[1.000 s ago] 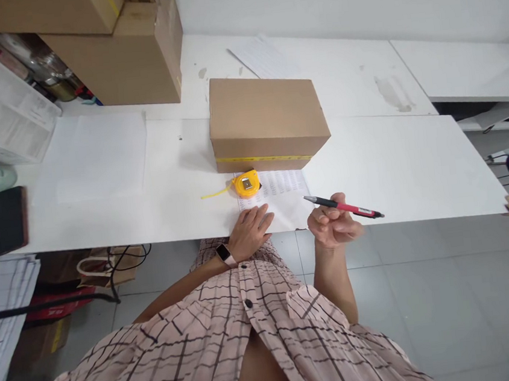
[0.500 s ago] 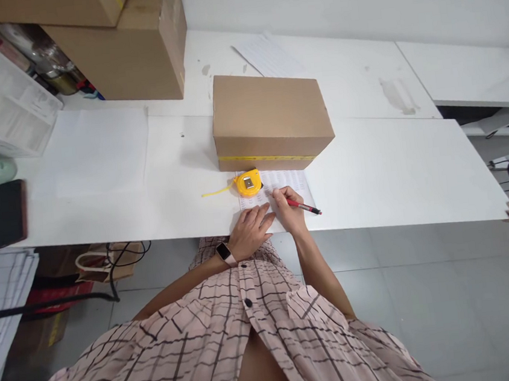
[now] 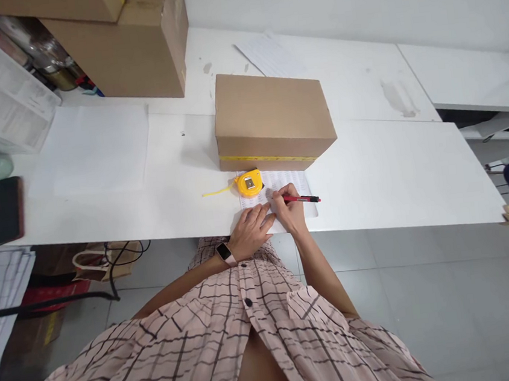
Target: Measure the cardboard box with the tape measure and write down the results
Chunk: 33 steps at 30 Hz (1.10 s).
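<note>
Right hand (image 3: 289, 208) has lowered the pen (image 3: 302, 198) to paper (image 3: 297, 178).

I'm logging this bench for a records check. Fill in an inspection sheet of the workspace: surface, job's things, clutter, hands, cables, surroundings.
Surface: white tabletop, stains toward the wall.
Job's things: closed cardboard box; yellow tape measure and printed sheet in front of it; red-and-black pen in use, print unreadable.
Clutter: phone, white sheets and stacked cartons at left; loose paper behind the box.
Hands: left hand flat, fingers on the printed sheet; right hand holds the pen, tip contact unclear.
Cables: black cord by a paper bag, below tabletop level; none seen on the tabletop.
Surroundings: white wall, grey tiled floor.
</note>
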{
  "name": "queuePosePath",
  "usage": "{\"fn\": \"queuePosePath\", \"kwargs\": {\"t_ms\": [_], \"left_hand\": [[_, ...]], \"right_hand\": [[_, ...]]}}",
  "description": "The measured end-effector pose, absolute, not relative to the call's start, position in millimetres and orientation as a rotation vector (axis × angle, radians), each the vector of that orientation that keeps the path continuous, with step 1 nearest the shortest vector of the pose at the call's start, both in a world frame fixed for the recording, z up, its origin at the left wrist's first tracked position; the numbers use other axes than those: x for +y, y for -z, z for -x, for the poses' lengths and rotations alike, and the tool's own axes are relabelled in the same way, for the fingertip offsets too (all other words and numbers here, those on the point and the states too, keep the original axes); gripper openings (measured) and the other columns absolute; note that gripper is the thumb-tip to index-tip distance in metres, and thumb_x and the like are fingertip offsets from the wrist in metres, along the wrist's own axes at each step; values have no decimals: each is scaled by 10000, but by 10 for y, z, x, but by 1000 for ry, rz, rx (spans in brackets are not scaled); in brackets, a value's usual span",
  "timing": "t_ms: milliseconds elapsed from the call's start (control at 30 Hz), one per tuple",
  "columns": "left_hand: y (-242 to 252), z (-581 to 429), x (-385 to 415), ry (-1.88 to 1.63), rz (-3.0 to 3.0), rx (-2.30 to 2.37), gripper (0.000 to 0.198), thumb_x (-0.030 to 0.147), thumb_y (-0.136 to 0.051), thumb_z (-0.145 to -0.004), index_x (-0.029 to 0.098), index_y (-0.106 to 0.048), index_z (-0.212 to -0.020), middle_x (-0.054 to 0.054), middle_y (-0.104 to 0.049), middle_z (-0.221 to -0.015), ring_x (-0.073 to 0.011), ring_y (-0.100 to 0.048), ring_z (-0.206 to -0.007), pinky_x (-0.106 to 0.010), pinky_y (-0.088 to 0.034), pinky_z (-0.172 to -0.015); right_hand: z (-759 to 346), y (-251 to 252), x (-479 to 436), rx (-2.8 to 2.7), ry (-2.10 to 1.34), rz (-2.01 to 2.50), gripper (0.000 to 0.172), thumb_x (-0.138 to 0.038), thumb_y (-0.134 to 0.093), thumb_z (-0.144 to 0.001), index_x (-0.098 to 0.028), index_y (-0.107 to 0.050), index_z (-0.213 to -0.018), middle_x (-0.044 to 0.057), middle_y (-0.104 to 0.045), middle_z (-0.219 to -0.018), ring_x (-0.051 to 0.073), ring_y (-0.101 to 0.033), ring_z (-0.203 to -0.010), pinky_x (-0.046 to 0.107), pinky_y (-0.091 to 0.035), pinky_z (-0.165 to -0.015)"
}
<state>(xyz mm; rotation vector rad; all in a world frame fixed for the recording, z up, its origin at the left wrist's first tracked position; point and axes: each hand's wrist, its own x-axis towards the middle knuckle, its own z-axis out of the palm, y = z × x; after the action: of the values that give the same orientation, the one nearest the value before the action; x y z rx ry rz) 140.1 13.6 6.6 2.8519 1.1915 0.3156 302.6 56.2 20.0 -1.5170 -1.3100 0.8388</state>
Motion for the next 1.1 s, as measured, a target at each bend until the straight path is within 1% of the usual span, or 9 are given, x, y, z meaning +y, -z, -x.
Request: {"fn": "queuePosePath", "kwargs": {"t_ms": [100, 200, 300, 433, 667, 867, 1100], "left_hand": [[-71, -1400, 134, -321, -2858, 1197, 525, 405, -562, -983, 136, -535, -1433, -180, -475, -1556, -333, -458, -1414, -492, -376, -1143], [-78, -1400, 134, -306, -2855, 1200, 517, 408, -547, -990, 151, -533, -1438, -172, -468, -1563, -327, -451, -1423, -490, -376, -1143], [-75, -1404, 133, -302, -2859, 1205, 507, 408, -523, -1001, 159, -531, -1444, -166, -467, -1565, -322, -455, -1422, -486, -374, -1145], [-54, -1408, 129, -336, -2886, 1210, 500, 405, -525, -1001, 144, -547, -1427, -169, -485, -1552, -323, -475, -1404, -482, -384, -1138], [-28, -1400, 128, -385, -2930, 1219, 525, 433, -562, -984, 146, -548, -1423, -167, -511, -1531, -319, -493, -1390, -474, -395, -1131], [-43, -1404, 132, -350, -2925, 1222, 525, 429, -574, -977, 152, -554, -1422, -161, -502, -1540, -320, -498, -1387, -477, -400, -1128], [-36, -1403, 136, -322, -2915, 1209, 533, 432, -543, -992, 155, -532, -1447, -173, -496, -1542, -323, -481, -1404, -482, -382, -1140]], "right_hand": [[-3018, -185, 581, -1324, -837, 1508, 238, -435, -589, -897, -239, -489, -809, -39, -521, -735, 129, -465, -664, 286, -394, -648], [-3005, -170, 611, -1277, -802, 1537, 288, -410, -585, -879, -246, -418, -710, -61, -436, -645, 123, -414, -617, 283, -365, -619], [-2995, -171, 627, -1258, -787, 1520, 275, -340, -563, -865, -252, -377, -682, -69, -389, -614, 123, -382, -599, 283, -343, -603], [-2992, -189, 619, -1292, -776, 1517, 274, -300, -561, -863, -250, -376, -667, -66, -398, -616, 126, -402, -608, 285, -345, -611], [-3000, -143, 618, -1328, -771, 1523, 329, -341, -597, -879, -241, -382, -651, -66, -408, -601, 117, -404, -590, 283, -337, -596], [-3004, -110, 627, -1333, -763, 1511, 328, -344, -602, -884, -239, -392, -655, -65, -424, -599, 115, -408, -584, 280, -336, -585], [-3008, -81, 636, -1363, -732, 1521, 324, -350, -599, -889, -238, -394, -663, -65, -433, -603, 114, -415, -579, 286, -339, -591]]}}
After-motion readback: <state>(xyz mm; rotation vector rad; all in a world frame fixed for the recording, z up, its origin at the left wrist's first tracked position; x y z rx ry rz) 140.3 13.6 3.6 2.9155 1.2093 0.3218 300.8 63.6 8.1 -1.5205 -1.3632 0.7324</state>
